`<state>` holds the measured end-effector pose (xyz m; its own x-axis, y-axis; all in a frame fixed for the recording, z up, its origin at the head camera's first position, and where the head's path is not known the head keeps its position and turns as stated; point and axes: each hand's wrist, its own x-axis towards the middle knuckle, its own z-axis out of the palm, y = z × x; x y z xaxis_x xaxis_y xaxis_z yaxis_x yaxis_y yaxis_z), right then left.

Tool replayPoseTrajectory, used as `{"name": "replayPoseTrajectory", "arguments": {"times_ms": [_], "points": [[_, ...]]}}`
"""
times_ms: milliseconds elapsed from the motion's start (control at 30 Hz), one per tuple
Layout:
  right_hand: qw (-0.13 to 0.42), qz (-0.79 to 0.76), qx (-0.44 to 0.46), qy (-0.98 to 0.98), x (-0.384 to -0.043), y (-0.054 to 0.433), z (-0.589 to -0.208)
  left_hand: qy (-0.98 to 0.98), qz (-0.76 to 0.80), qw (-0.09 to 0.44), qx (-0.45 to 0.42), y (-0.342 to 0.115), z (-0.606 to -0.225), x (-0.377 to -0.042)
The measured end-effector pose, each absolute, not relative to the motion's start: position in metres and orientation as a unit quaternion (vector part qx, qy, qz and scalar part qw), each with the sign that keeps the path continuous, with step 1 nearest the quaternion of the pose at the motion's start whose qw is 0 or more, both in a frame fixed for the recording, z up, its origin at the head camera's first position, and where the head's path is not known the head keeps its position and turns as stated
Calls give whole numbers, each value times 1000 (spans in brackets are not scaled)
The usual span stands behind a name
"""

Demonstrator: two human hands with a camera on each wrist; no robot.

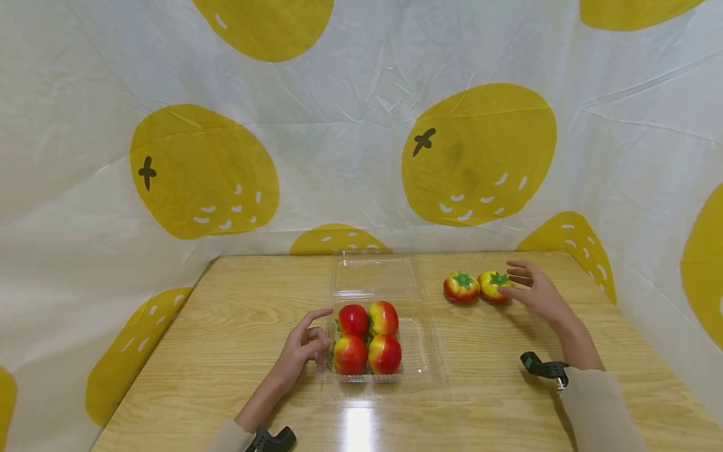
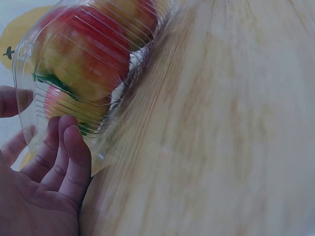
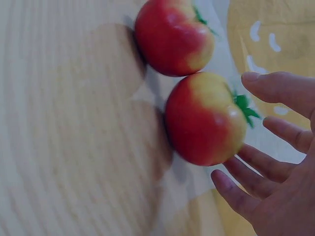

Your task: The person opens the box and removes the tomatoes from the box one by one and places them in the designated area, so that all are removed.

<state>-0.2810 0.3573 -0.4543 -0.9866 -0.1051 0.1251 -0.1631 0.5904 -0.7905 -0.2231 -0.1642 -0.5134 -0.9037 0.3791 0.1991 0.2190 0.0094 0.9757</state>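
A clear plastic clamshell box (image 1: 420,342) lies on the table with its lid (image 1: 375,276) folded back. Several red-and-yellow tomatoes (image 1: 385,353) with green leafy tops sit in its left and middle part. My left hand (image 1: 299,351) is at the box's left wall, its lower fingers (image 2: 76,145) bent loosely against the outside and another digit stretched toward the rim. Two more tomatoes stand side by side at the back right: a left one (image 1: 460,287) and a right one (image 3: 204,120). Around the right one my right hand (image 1: 539,295) spreads its fingers, thumb and fingertips close to its side.
The wooden table (image 1: 243,301) ends at the back against a white curtain (image 1: 339,163) printed with yellow fruit, which also hangs along both sides. A black camera strap (image 1: 545,367) is on my right wrist, another strap (image 1: 271,439) on my left.
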Motion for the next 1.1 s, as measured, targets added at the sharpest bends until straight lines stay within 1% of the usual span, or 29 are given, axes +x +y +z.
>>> {"name": "replayPoseTrajectory", "arguments": {"times_ms": [367, 600, 733, 1100], "points": [[51, 447, 96, -888, -272, 347, -430, 704, 674, 60, 214, -164, -513, -223], [96, 427, 103, -893, -264, 337, -412, 702, 675, 60, 218, -164, -513, -223], [110, 425, 107, -892, -258, 328, -401, 703, 674, 58, 220, -165, -515, -223], [147, 421, 169, -879, -243, 295, -378, 699, 677, 59, 223, -165, -514, -223]]}}
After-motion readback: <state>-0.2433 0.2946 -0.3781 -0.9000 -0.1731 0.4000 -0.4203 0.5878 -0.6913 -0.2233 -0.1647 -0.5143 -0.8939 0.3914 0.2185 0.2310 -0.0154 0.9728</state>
